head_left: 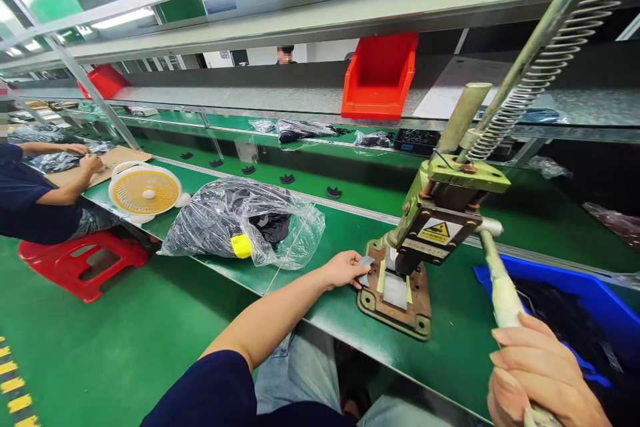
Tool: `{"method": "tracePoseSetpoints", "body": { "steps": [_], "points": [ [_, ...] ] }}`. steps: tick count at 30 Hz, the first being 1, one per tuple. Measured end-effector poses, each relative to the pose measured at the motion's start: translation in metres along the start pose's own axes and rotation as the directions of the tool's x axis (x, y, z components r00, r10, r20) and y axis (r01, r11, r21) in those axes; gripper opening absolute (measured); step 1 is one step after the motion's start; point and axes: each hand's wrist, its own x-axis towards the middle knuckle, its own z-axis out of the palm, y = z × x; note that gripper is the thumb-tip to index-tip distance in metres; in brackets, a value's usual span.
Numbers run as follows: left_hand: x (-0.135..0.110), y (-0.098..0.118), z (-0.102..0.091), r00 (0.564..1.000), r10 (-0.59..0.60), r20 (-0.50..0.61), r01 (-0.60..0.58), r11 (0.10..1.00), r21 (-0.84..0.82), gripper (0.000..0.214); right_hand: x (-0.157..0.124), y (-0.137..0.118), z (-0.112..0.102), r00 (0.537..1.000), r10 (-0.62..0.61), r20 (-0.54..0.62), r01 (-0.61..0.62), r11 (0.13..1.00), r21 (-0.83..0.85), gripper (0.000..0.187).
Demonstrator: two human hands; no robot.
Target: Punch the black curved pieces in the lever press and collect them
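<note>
A green hand press (423,227) stands on the workbench, with a warning label on its ram and a metal block on its base plate (370,301). My left hand (345,271) pinches a small dark grey flat piece (367,269) at the left side of the base. The fingers of my right hand (543,373) are wrapped round the press's lever handle (501,290), which slopes down toward me. Left of the press lies an open clear plastic bag (210,220) filled with dark flat pieces. To the right, a blue bin (575,277) holds more dark pieces.
A yellow and white fan (147,190) stands on the bench beside the bag. Several black curved parts (287,179) lie in a row behind it. A red bin (380,77) sits on the shelf above. At far left, a co-worker (45,190) works beside a red stool (83,267).
</note>
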Motion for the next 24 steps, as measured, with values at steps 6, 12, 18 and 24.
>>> {"method": "tracePoseSetpoints", "body": {
  "steps": [6, 12, 18, 24],
  "points": [
    [0.000, -0.001, -0.001, 1.000, 0.005, -0.009, -0.005, 1.000, 0.022, 0.041, 0.000, 0.001, 0.001, 1.000, 0.017, -0.025, -0.017, 1.000, 0.000, 0.016],
    [-0.004, 0.003, 0.000, 1.000, 0.006, -0.001, -0.006, 0.999, 0.031, 0.045, 0.002, 0.004, 0.001, 0.999, -0.006, -0.043, 0.004, 0.999, -0.031, 0.018],
    [-0.010, 0.000, -0.006, 0.998, 0.055, -0.012, -0.055, 0.996, 0.072, 0.038, 0.008, -0.002, 0.012, 0.998, -0.008, -0.068, 0.004, 0.999, -0.046, 0.023],
    [-0.030, -0.011, -0.016, 0.989, 0.140, -0.040, -0.137, 0.988, 0.067, 0.039, -0.001, 0.001, 0.016, 0.979, -0.010, -0.205, -0.018, 0.991, -0.136, 0.056]
  ]
}}
